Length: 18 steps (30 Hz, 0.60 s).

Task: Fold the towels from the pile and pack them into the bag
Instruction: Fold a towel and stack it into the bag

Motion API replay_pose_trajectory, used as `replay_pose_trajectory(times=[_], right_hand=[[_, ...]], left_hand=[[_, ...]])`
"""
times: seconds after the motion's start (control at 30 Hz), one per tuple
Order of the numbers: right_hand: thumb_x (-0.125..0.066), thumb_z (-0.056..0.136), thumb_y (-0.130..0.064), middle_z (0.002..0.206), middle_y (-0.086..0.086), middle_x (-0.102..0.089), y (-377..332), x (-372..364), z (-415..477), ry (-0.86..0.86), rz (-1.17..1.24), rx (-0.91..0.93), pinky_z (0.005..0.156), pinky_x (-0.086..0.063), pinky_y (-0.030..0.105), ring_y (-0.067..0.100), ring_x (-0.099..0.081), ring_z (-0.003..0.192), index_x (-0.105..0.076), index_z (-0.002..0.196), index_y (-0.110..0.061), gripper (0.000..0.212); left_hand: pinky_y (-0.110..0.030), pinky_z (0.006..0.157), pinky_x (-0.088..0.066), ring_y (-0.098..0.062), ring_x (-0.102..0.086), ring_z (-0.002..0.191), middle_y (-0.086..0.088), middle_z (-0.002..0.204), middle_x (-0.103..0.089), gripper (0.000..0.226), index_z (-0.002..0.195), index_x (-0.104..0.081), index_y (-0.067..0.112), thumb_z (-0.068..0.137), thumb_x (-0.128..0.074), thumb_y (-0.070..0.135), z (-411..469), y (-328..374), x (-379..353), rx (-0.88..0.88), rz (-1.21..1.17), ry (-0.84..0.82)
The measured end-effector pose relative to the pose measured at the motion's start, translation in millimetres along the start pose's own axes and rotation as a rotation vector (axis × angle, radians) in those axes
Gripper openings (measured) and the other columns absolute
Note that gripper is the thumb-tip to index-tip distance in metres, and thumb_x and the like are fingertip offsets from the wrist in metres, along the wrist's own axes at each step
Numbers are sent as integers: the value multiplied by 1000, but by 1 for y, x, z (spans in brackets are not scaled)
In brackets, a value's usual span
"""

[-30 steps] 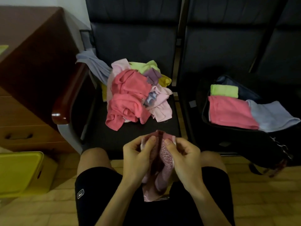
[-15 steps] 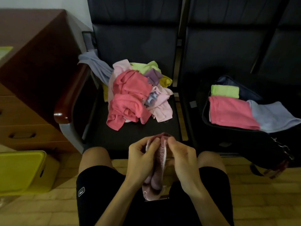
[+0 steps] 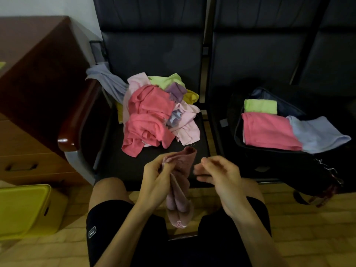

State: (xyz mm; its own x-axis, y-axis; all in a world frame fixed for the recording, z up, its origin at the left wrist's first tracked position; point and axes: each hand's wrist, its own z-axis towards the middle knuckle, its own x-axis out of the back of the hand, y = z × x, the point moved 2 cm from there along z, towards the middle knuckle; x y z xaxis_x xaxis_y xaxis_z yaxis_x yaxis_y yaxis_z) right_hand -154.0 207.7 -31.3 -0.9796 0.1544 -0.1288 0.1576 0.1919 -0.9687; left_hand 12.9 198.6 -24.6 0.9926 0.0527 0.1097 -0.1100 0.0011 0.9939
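— Dark chairs (image 3: pixel 150 54) face you: pile (image 3: pixel 152 116) on the left seat, bag (image 3: pixel 269 160) on the right.
— And the towel (image 3: pixel 182 189)?
— Your left hand (image 3: pixel 154 180) pinches its top so it hangs straight over your lap; your right hand (image 3: pixel 221 174), blurred, looks loosely curled, empty, beside it.

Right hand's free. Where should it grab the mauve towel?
Likely the mauve towel at its top fold, from the right: the left hand pinches its left top edge, the rest hangs limp, and the right hand is level with that fold.
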Motion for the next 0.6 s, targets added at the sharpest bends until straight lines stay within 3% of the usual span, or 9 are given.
replay_pose_trajectory(times=[0.07,0.17,0.23,0.33,0.43,0.53,0.6], right_hand=[[-74,86,-13,85,0,-74,6,12,16,55,-96,2,71,-58,27,19,-71,89,-67,98,-13,15],[-83,76,-22,113,-10,-69,11,19,44,-108,-244,-85,90,-49,25,8,-62,110,-58,124,-32,56],[-85,70,-25,124,-7,-65,4,16,58,-259,-204,-160,94,-45,23,8,-57,118,-51,135,-34,74],[-80,65,-18,119,-1,-69,-11,6,74,-414,-50,-201,93,-51,28,15,-62,118,-61,121,-27,60],[-76,71,-13,107,5,-74,-21,-4,79,-557,-128,-212,89,-55,33,21,-68,106,-69,109,-13,39],[-75,77,-7,85,-2,-77,-40,-6,78,-393,-224,-14,74,-55,26,12,-72,84,-73,92,-14,16],[-76,77,-3,72,-6,-73,-63,-4,73,-262,-207,221,64,-51,20,6,-69,70,-71,80,-17,14]], left_hand=[[-12,75,-49,1,-67,89,12,93,-75,33,101,-74,17,98,-47,-2,7,5,5,-29,-8,-28],[-12,75,-49,2,-67,88,13,89,-76,48,91,-76,34,99,-46,-3,20,15,11,-96,6,-96],[-12,75,-49,1,-68,87,12,87,-76,58,87,-79,40,99,-44,-5,28,21,15,-115,-26,-145],[-16,83,-49,-2,-68,93,10,92,-76,53,92,-78,41,100,-44,1,36,33,22,-151,-16,-208],[-17,89,-48,-3,-67,100,12,98,-76,44,94,-78,35,95,-43,9,41,44,29,-191,0,-238],[-17,82,-47,0,-65,90,14,92,-73,36,99,-74,29,102,-43,10,49,43,41,-245,108,-172],[-31,69,-42,-7,-53,74,5,79,-61,31,94,-70,8,104,-44,22,53,31,48,-216,182,-121]])
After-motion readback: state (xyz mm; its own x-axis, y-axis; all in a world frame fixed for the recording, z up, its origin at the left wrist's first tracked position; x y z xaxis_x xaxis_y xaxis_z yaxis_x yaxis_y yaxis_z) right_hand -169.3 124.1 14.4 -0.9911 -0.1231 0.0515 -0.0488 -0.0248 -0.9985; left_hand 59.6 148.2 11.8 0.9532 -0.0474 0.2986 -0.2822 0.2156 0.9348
